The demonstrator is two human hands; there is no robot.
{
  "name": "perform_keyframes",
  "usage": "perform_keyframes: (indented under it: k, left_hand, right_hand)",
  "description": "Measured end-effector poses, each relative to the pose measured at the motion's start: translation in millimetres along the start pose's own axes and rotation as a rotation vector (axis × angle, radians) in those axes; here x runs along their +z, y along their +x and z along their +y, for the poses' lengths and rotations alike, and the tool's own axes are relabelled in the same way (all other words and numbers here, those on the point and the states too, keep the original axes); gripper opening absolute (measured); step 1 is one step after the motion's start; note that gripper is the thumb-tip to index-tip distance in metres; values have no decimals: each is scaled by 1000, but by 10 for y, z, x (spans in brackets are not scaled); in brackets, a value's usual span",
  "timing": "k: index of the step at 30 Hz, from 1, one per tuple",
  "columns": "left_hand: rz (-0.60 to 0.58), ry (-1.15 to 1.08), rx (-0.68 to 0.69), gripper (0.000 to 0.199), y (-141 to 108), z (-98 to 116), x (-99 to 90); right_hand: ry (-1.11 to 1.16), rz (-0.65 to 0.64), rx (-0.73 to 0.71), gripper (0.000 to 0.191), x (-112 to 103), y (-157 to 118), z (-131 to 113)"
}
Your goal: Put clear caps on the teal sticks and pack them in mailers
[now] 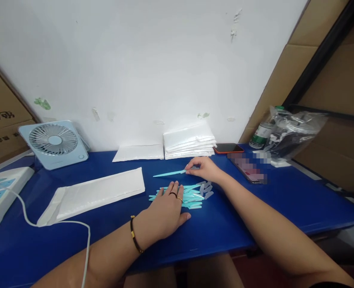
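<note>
Between the thumb and fingers of my right hand (203,169) is the blade end of a turquoise eyebrow razor (168,174); its slim handle points left, just above the table. My right fingers hide that end. My left hand (168,206) rests palm down with fingers spread, on the left part of a loose pile of turquoise eyebrow razors (191,197), covering some of them. Several clear blade caps (208,189) lie at the pile's right side.
A white padded envelope (102,195) lies to the left, with more stacked envelopes (189,142) against the wall. A blue fan (54,142), a power strip (6,196) and its white cable (88,240) are at left. Two phones (229,148), a bottle (261,135) and a plastic bag (297,134) sit right.
</note>
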State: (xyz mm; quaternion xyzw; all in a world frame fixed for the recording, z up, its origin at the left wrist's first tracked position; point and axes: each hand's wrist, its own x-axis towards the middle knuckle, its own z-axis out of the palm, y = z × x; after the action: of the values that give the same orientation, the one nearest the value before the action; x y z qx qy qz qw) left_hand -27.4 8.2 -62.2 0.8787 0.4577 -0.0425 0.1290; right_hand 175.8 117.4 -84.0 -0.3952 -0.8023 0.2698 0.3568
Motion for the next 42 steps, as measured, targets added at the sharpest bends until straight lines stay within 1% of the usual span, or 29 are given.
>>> perform_keyframes:
  k: [3,5,8,10,12,14,17,20,23,27,29,31,33,35,37,42]
  left_hand:
    - [14,19,24,71,-25,32,8]
    - [55,24,56,68,0,-7,-15]
    - [152,32,59,47,81,-116,-77]
    - [208,44,40,30,139,-191,-118]
    - [225,14,21,17,184,-246,-153]
    - [202,-65,-1,12,208,-277,-182]
    - [171,-166,-27,11,226,-307,-204]
    - [193,-231,-10,12,260,-367,-190]
    - [218,-305,-5,14,310,-467,-158]
    - [268,-453,-56,18,357,-613,-149]
    - [278,-549,-75,21,370,-677,-165]
    - [283,-610,-98,24,379,-728,-192]
    - [301,-615,-115,26,386,-761,-226]
    - [324,-593,-120,27,389,-774,-262]
    - [331,-588,-121,29,388,-771,-293]
    - [279,-623,-116,31,375,-741,-323]
  right_hand:
    - [-145,-57,-101,12,-7,-9,-57]
    - [-181,-58,-113,11,-85,-17,-56]
    - [-254,-34,-66,11,-238,-31,-5]
    - [-334,-57,-24,11,-299,-40,38]
    - [-381,-96,3,12,-300,-47,73]
    - [-392,-124,30,13,-260,-47,94]
    - [-378,-132,51,10,-208,-35,106]
    - [-351,-157,12,8,-226,-27,105]
    - [-309,-167,15,16,-281,-36,93]
    - [-229,-125,64,30,-320,-68,52]
    - [-222,-124,34,35,-319,-79,14]
    - [-298,-145,-45,36,-312,-83,-38]
    - [-451,-159,-149,37,-303,-81,-99]
    - [-616,-150,-233,37,-289,-78,-159]
    - [-731,-124,-296,38,-269,-74,-207]
    - [-842,-116,-386,38,-191,-63,-250]
